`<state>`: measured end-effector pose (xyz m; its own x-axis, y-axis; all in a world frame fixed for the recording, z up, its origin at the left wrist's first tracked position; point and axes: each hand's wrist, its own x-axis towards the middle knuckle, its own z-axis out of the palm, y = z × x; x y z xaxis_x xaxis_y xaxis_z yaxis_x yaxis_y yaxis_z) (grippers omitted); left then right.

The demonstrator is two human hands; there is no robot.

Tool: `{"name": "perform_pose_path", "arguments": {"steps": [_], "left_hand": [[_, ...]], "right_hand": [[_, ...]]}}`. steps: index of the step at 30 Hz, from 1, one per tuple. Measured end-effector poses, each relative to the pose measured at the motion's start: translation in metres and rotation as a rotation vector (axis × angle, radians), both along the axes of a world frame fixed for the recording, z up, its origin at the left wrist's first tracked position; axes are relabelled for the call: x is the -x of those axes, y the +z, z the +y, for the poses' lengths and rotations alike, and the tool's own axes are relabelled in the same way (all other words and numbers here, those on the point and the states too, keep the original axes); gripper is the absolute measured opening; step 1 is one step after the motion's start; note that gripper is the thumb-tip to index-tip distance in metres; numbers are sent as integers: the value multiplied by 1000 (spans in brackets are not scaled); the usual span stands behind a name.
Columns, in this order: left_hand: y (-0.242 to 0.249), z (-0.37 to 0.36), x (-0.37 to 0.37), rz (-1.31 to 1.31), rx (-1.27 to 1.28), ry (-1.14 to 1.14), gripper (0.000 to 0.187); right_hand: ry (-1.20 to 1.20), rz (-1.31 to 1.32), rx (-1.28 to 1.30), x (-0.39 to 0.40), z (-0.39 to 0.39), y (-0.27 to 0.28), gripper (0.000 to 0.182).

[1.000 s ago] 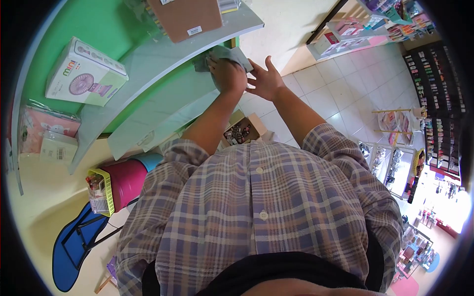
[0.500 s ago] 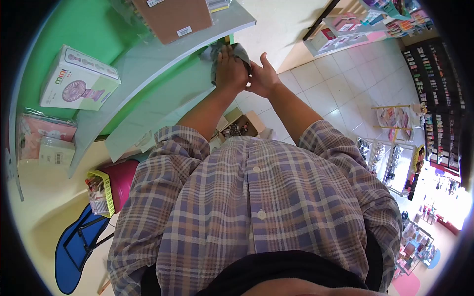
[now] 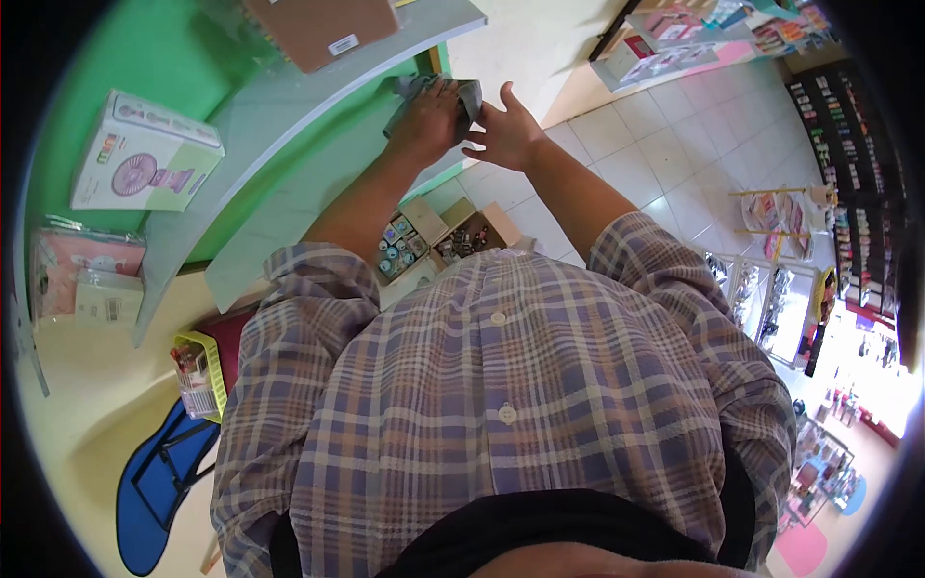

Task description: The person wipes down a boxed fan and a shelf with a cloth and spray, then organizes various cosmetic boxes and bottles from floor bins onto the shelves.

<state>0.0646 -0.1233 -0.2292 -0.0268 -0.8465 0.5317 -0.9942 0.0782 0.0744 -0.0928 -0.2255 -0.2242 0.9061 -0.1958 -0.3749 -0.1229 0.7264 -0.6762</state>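
Observation:
A crumpled grey cloth (image 3: 466,96) lies under my left hand (image 3: 429,120), near the end of a lower pale shelf (image 3: 318,202). The fingers of that hand press the cloth against the shelf. My right hand (image 3: 511,138) is open beside it, thumb raised and fingers spread, with fingertips right at the cloth's edge. Above the lower shelf runs a grey upper shelf (image 3: 279,116) against a green wall panel.
A mini fan box (image 3: 146,159) and a brown box (image 3: 323,29) stand on the upper shelf. Below are cardboard boxes of small items (image 3: 403,246), a yellow basket (image 3: 200,376) and a blue folding stool (image 3: 164,482). Display racks (image 3: 853,183) line the right side.
My left hand and the cloth have shifted slightly left and up along the shelf. My right hand's fingers have spread and come away from the left hand.

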Motion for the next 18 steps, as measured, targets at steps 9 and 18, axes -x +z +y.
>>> {"name": "perform_pose_path", "arguments": {"steps": [9,18], "left_hand": [[38,7,10,2184,83,435,30],[62,-8,33,998,444,419,28]], "right_hand": [[-7,36,-43,0,7,29,97],[-117,-63,-155,-3,11,15,101]]}}
